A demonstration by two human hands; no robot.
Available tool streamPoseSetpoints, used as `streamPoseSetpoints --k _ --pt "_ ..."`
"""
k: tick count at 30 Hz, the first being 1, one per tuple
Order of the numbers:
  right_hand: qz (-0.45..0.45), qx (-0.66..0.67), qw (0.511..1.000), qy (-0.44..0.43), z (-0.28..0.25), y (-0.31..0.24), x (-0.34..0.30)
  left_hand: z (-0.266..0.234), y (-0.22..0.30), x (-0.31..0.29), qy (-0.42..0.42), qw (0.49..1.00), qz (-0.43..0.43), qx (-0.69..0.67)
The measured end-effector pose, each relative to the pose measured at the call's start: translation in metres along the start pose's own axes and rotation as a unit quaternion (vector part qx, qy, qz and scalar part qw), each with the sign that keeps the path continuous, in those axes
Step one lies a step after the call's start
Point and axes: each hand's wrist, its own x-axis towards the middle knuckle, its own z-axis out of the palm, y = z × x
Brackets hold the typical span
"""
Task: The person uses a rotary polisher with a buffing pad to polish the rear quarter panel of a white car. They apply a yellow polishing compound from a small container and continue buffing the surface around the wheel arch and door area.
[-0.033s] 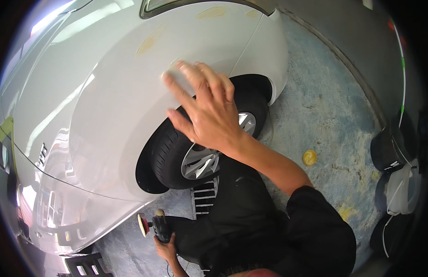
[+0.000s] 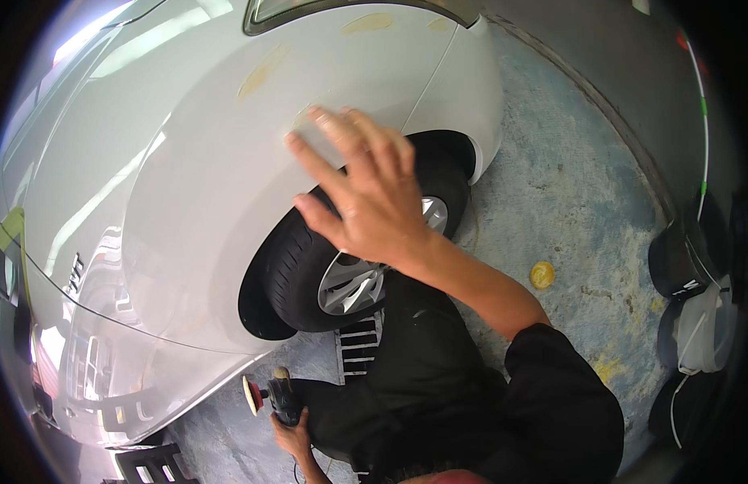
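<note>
Car panel (image 2: 188, 185), glossy and silver-white, spreads above and to the left of the wheel (image 2: 341, 290), as the head view shows it. Your right hand (image 2: 359, 189) is in front of the wheel and hides the upper part of it. From this place your fingers reach to the upper left of the wheel, over the panel. They are spread apart and slightly curved, and the thumb stands away from the others. The panel lies behind your fingertips (image 2: 294, 141); whether they press on it or are a little above it, one cannot tell. Just at these tips is a yellowish smear (image 2: 306, 118) on the panel, partly covered by your hand. A longer smear (image 2: 261, 73) and a wider smear (image 2: 369, 22) are higher above the wheel, apart from your fingers.

To the lower left of the wheel, your left hand (image 2: 291, 436) holds a black polisher (image 2: 286, 399). Its fingers are wrapped around the lower end of the tool, as far as they show. The round pad (image 2: 252, 395) is turned away from the wheel, leftward. Directly below the wheel is a floor grate (image 2: 358, 347), and to its right a yellow round object (image 2: 541, 275) lies on the floor (image 2: 583, 185).
</note>
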Motion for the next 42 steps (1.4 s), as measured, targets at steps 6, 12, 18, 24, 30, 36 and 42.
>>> streamPoseSetpoints --k 6,12,18,24,30,36,42 --pt "0.148 -0.254 0.954 0.061 0.005 0.114 -0.003 0.008 -0.007 -0.001 -0.004 1.000 0.004 -0.006" --pt "0.130 -0.044 0.990 -0.043 -0.037 0.052 -0.019 0.010 -0.014 -0.004 0.014 1.000 0.004 0.008" --pt "0.204 -0.027 0.970 -0.132 -0.025 0.020 -0.035 -0.005 0.014 -0.002 -0.022 1.000 -0.009 0.016" --pt "0.135 -0.100 0.965 -0.202 0.016 -0.071 -0.012 0.000 0.006 0.001 -0.024 1.000 -0.010 0.017" --pt "0.216 0.045 0.963 -0.152 -0.022 -0.048 -0.021 0.015 -0.021 0.000 0.045 0.998 0.053 -0.013" --pt "0.163 -0.272 0.918 -0.238 0.007 0.006 -0.024 0.001 0.006 0.004 -0.042 0.999 -0.014 0.023" --pt "0.106 -0.202 0.937 -0.264 -0.021 -0.033 -0.012 0.005 -0.005 -0.002 0.016 1.000 0.003 0.004"
